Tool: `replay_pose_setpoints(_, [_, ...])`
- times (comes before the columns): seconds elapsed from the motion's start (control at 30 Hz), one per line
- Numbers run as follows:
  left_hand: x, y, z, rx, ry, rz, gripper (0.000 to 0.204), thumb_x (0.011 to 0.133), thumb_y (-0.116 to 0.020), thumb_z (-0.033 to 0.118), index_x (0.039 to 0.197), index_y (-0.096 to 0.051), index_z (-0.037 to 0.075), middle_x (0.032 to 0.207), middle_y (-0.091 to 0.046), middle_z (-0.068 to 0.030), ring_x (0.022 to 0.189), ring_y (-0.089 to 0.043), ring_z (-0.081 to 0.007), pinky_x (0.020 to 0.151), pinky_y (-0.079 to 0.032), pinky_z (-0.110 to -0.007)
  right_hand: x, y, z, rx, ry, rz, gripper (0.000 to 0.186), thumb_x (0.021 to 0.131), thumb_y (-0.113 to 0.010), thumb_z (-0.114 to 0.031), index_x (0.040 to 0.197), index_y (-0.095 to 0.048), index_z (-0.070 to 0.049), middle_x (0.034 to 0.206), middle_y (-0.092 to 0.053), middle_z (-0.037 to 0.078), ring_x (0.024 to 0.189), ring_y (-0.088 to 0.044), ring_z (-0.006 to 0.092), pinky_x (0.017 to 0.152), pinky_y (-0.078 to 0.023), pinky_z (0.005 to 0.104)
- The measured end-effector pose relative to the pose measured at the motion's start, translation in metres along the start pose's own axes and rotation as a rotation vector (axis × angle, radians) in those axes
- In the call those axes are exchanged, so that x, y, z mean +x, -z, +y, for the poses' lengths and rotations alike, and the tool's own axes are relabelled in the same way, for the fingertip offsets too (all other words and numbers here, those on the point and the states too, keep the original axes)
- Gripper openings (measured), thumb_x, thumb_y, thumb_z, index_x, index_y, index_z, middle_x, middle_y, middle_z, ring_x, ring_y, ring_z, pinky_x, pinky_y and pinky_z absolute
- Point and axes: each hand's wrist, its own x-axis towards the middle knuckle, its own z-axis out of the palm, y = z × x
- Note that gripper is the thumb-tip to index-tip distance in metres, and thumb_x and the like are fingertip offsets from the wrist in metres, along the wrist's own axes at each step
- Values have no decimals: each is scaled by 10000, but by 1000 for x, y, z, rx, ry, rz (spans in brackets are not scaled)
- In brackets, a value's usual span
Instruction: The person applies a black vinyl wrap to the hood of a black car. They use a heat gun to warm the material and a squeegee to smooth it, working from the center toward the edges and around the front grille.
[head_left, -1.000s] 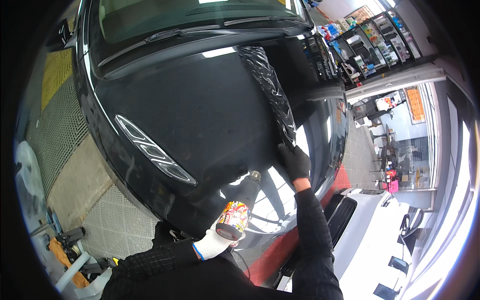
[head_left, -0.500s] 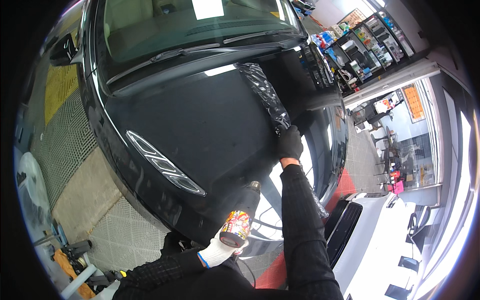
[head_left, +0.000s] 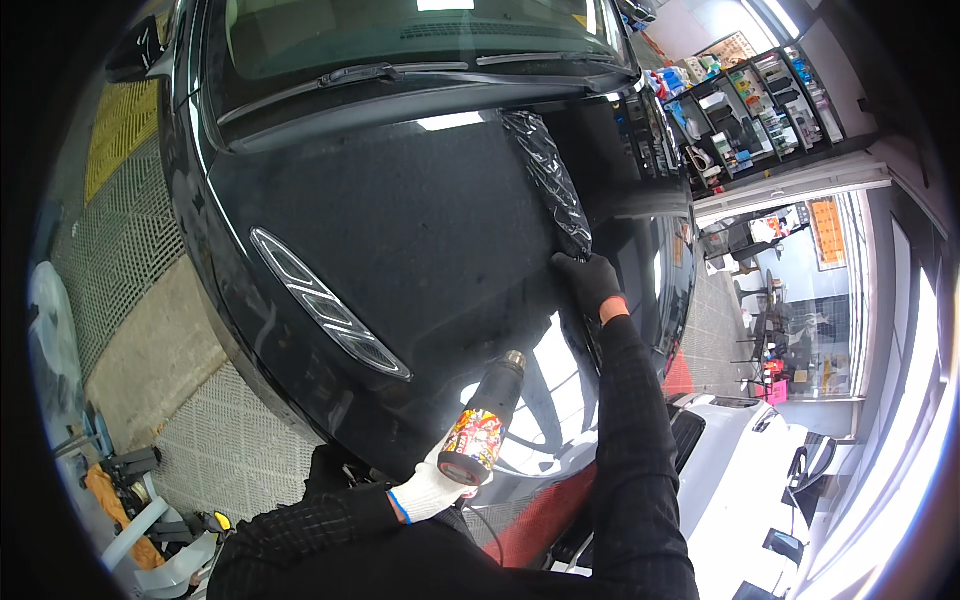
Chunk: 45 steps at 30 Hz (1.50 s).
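while the left hand (head_left: 425, 492), in a white knit glove, is clenched around a sticker-covered heat gun (head_left: 487, 424) aimed at the glossy black car hood (head_left: 400, 230), the black-gloved right hand (head_left: 590, 282) pinches crinkled black plastic film (head_left: 548, 180) at the hood's right side. best to keep the heat moving and the film taut.

Shelves (head_left: 745, 110) packed with colourful bottles sit at the upper right, by a glass door (head_left: 800, 290). A white car (head_left: 740, 470) is parked lower right. Grated floor (head_left: 120, 240) runs down the left, with a tool pile (head_left: 130, 500) at lower left.
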Motion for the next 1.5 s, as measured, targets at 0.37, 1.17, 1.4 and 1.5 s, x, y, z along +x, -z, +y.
replay_pose_setpoints(0.37, [4,4,-4,-56,-44,-108,512,1153,-463,467,1496,-552,98,1378,-661,-182,1216,-698,-328,992,-603,-529,8,-21,6,-131,-10,295,751,857,-770,-660,1095,-800,52,1025,-776,312,1055,-757,452,905,-564,501])
replay_pose_setpoints(1.17, [3,-15,1,-626,49,-23,515,1150,-462,394,1540,-508,61,1471,-627,-194,1294,-661,-396,1081,-544,-619,22,-24,51,-133,330,183,231,832,-768,-238,844,-818,-13,659,-700,196,626,-730,241,613,-526,407])
replay_pose_setpoints(1.4, [16,-13,0,-542,9,-67,519,1175,-421,399,1543,-495,40,1463,-628,-212,1273,-673,-413,1068,-575,-572,3,-18,37,1,226,125,209,821,-781,-199,813,-814,7,643,-715,133,602,-698,186,588,-509,367])
replay_pose_setpoints(1.5, [18,-17,0,-424,-49,143,521,1174,-425,402,1545,-492,42,1465,-626,-211,1274,-672,-407,1069,-578,-565,-4,-15,28,20,294,82,203,807,-793,-176,805,-809,25,648,-722,110,602,-687,165,585,-506,350])
